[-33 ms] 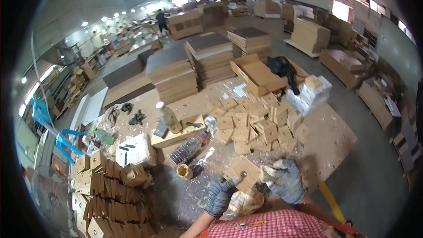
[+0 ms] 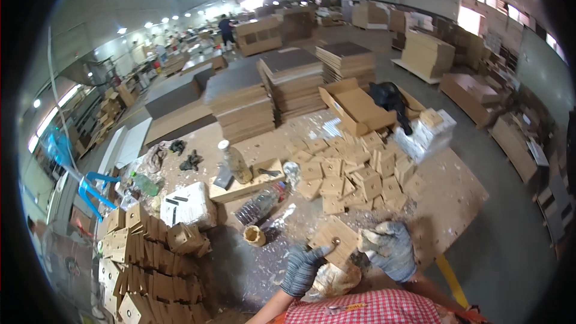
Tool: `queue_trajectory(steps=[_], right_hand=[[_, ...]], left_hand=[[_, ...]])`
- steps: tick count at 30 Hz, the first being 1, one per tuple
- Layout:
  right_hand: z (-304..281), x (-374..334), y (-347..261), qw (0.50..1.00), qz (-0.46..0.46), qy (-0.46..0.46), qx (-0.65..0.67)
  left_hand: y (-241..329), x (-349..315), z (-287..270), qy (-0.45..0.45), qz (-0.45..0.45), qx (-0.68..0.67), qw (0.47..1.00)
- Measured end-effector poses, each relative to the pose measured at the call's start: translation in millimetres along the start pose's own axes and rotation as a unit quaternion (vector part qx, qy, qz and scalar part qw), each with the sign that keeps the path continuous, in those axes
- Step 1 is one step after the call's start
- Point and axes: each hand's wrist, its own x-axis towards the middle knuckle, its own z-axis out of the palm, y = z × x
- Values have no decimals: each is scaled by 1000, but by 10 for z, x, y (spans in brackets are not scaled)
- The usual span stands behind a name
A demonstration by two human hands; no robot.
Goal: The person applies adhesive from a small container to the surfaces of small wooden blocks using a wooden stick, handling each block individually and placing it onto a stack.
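Note:
My left hand [image 2: 304,269], in a grey knitted glove, grips a square wooden piece [image 2: 333,240] by its lower left side, thumb on its face. The piece has a round hole near its middle and is tilted toward me. Close by its right edge is my right hand [image 2: 390,250], in a worn, stained glove with the fingers curled in. Whatever those fingers may pinch is too small to make out. Under the piece, in front of my checked apron, lies a crumpled whitish bundle [image 2: 337,280], partly hidden.
Loose wooden squares [image 2: 366,181] are heaped beyond my hands, and stacked ones [image 2: 150,264] rise at the left. Between them lie a plastic bottle of small dark parts [image 2: 255,206], a small round cup [image 2: 254,236] and a wooden tray [image 2: 225,193]. A carton [image 2: 348,108] stands at the back.
The whole view has shifted slightly, so things sit a little lower and to the right. Both hands and the wooden piece keep nearly the same pose.

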Motion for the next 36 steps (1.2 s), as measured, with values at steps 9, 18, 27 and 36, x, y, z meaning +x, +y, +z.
queue_trajectory(steps=[9, 18, 27, 36], right_hand=[[-46, 28, 119, 975, -112, 85, -173], [-163, 42, 345, 961, 133, 149, 194], [-169, -53, 564, 990, 86, 109, 39], [-281, -96, 681, 989, 70, 122, 38]], left_hand=[[14, -16, -143, -87, -89, 91, 988], [774, 120, 657, -196, 291, 639, 685], [1683, -666, 1372, -361, 495, 657, 439], [1887, -794, 1207, -374, 508, 626, 459]])
